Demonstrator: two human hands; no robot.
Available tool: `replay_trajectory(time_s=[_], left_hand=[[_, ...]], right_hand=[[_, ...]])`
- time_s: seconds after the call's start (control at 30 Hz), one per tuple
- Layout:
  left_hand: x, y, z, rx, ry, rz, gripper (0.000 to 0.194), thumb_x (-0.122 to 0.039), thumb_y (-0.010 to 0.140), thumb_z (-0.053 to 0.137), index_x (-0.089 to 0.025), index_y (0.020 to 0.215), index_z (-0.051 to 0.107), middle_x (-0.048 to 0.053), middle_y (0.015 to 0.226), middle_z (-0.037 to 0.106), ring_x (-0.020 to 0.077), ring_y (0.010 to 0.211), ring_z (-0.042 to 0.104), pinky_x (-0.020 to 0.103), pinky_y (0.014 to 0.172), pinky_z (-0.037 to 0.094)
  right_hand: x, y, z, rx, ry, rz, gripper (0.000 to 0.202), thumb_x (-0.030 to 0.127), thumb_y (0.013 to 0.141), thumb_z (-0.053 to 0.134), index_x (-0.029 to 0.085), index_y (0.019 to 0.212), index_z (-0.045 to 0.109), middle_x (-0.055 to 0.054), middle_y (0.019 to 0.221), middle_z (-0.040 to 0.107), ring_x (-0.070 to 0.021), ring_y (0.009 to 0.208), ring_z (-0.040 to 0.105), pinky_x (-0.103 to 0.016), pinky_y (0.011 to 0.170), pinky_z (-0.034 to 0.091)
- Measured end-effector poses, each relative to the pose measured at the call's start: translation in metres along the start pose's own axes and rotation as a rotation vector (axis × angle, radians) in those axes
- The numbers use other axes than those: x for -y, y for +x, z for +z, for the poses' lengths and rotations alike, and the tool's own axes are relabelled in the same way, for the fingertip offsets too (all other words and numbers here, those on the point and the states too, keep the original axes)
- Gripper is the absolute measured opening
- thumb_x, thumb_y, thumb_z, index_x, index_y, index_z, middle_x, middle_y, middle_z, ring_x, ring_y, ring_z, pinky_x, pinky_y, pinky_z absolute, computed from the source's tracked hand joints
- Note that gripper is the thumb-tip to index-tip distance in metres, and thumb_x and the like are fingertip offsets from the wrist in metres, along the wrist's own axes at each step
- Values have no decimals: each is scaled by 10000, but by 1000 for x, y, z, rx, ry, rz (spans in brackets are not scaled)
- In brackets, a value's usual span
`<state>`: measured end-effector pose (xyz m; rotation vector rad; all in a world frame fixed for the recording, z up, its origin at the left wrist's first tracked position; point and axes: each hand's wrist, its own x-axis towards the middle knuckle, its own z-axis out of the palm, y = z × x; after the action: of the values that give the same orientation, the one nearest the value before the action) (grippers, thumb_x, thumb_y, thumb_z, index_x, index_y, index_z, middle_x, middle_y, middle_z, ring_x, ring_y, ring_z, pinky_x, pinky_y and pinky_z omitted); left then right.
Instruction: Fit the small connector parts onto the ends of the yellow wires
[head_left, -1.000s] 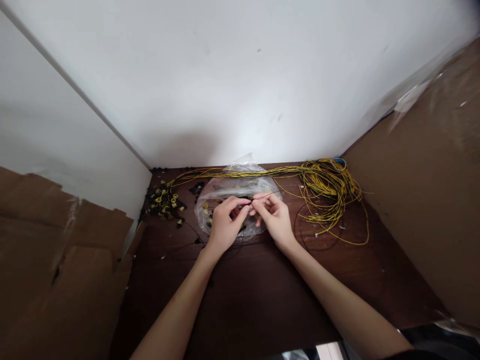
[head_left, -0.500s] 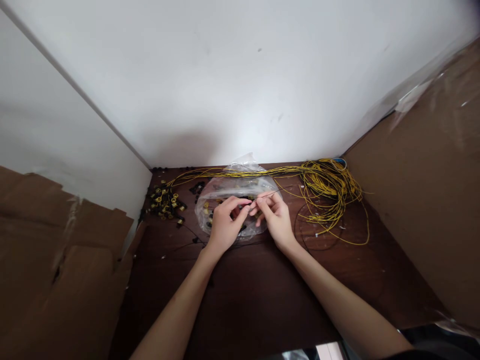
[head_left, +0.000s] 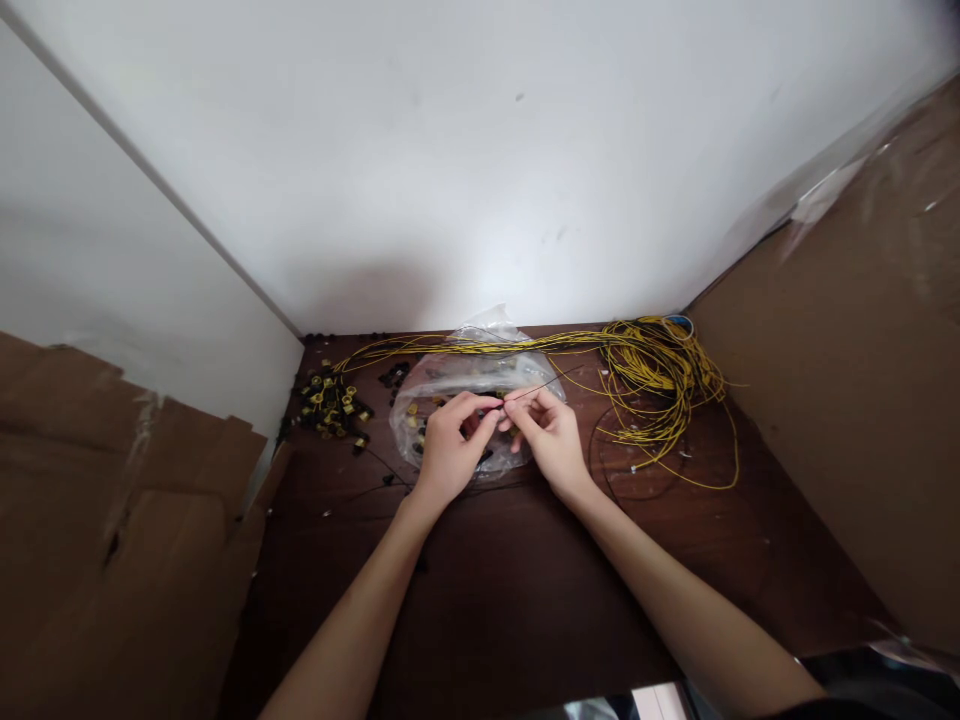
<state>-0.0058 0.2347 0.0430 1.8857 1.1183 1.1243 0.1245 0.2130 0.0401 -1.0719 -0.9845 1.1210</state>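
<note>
My left hand (head_left: 456, 440) and my right hand (head_left: 549, 432) meet fingertip to fingertip over a clear plastic bag (head_left: 409, 400) with small yellow and black parts inside. A thin black wire (head_left: 556, 379) passes between the right thumb and forefinger, its free end pointing up to the right. The left thumb and forefinger pinch something small and dark at the point where the hands meet; its shape is too small to make out. Behind the hands, a bundle of yellow and black wires (head_left: 480, 347) crosses the bag.
Yellow and black connectors (head_left: 330, 402) lie in a pile at the left. Coiled yellow wires (head_left: 652, 370) sit at the back right of the dark brown table (head_left: 525, 590). Cardboard (head_left: 112, 520) stands at the left, more cardboard (head_left: 847, 350) at the right, a white wall (head_left: 480, 180) behind.
My right fingers have closed in on the wire beside the left fingertips. The wire's free end now points slightly higher. My left hand has hardly moved.
</note>
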Motion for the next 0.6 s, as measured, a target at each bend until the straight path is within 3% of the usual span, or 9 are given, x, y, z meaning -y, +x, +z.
replay_trajectory(time_s=[0.23,0.6], left_hand=[[-1,0,-1,-1,12,-11,130,-207,824,559,-161,875,669,12,733,603,93,600,499,204,558,388],[0,0,0,-1,1,-6,127,-209,822,559,-164,875,665,16,760,616,95,606,509,205,556,391]], right_hand=[[0,1,0,-8,45,-2,221,361,774,620,184,860,518,27,650,577,-108,549,587,-167,356,451],[-1,0,-1,8,-30,2,219,341,733,667,165,836,588,0,684,584,-117,601,595,-161,367,454]])
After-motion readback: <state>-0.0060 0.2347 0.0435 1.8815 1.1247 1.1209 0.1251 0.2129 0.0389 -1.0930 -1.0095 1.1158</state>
